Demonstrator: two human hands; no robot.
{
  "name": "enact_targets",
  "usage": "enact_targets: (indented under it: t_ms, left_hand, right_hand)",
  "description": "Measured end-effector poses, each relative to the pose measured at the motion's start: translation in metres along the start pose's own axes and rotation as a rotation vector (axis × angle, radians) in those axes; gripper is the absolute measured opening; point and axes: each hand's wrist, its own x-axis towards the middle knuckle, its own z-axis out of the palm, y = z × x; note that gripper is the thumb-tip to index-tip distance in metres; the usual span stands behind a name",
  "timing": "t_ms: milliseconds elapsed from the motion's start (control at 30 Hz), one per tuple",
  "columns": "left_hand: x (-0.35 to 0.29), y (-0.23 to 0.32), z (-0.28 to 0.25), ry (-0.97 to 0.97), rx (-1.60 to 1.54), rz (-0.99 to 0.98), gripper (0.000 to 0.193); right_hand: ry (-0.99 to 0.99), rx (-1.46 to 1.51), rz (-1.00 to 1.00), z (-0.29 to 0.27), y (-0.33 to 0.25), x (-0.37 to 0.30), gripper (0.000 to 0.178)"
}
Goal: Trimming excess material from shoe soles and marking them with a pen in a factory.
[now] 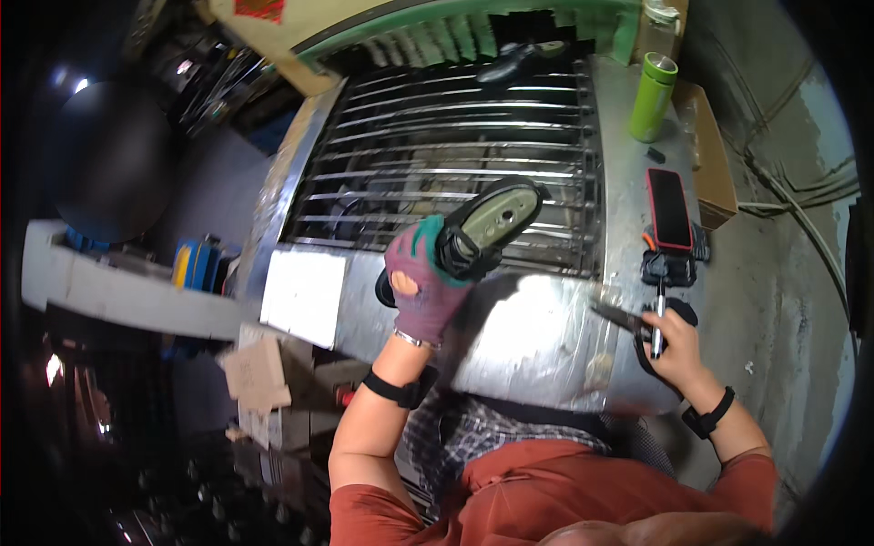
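Note:
My left hand [421, 282], in a purple and green glove, is closed around a black shoe [460, 250]. Inside the shoe sits a pale green shoe last [505, 218] with a round hole in its top. It is held tilted above the near edge of the roller rack. Bare and closed, my right hand [678, 350] is over the right part of the metal table. A silver and black pen [658, 329] stands upright in its fingers. A dark pointed tool with black loops, seemingly scissors [619, 316], also extends leftward from this hand.
Metal bars form a roller rack [455, 146], with another dark shoe [512, 65] at its far end. A green bottle [653, 98], a red-edged phone [669, 207] and a black clamp [667, 267] line the right side. White paper [303, 296] lies left; a cardboard box [710, 155] stands right.

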Motion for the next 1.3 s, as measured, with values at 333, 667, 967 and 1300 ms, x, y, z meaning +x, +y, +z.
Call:
enact_targets:
  t_ms: [333,667,967,1300]
  left_hand:
    - [-0.148,0.062,-0.14,0.096,0.162,-0.134,0.086]
    - [-0.259,0.093,-0.195,0.313,-1.464,-1.281,0.041]
    - [-0.344,0.115,-0.16,0.413,-2.098,-1.313,0.032]
    - [-0.33,0.127,-0.164,0.341,-1.976,-1.423,0.027]
  right_hand:
    - [-0.336,0.597,-0.242,0.046,-0.185,-0.012,0.045]
    - [-0.456,0.718,-0.367,0.069,-0.199,-0.059,0.051]
    - [-1.226,1.307,0.254,0.081,-0.218,-0.079,0.051]
    - [-1.298,1.241,0.178,0.092,-0.227,-0.086,0.052]
